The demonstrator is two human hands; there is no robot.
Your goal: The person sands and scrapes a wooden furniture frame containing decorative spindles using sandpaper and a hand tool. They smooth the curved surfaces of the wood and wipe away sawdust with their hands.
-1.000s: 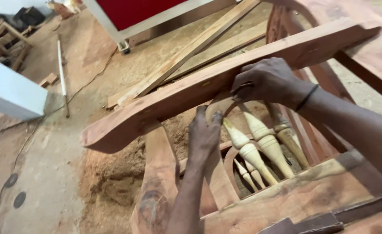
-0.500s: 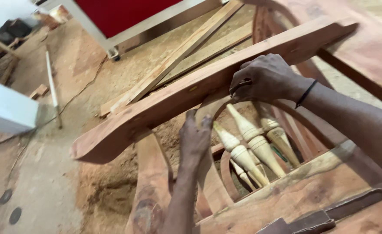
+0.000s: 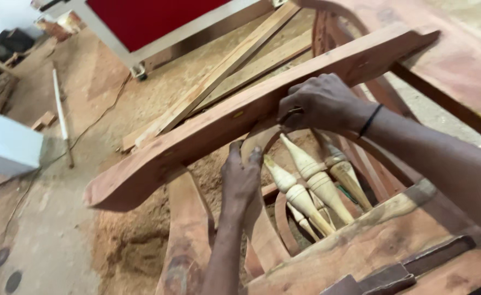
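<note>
The right hand (image 3: pixel 319 102) stays clenched on the long reddish rail (image 3: pixel 235 117), perhaps pinching a small tool. Over 1 second the left hand (image 3: pixel 240 177) has slid lower, fingers loosely curled against the curved piece (image 3: pixel 259 218) beside the turned spindles (image 3: pixel 306 188).

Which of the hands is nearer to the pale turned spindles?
Left. The left hand grips a curved wooden piece right beside the spindles; the right hand rests higher, on the long wooden rail.
</note>
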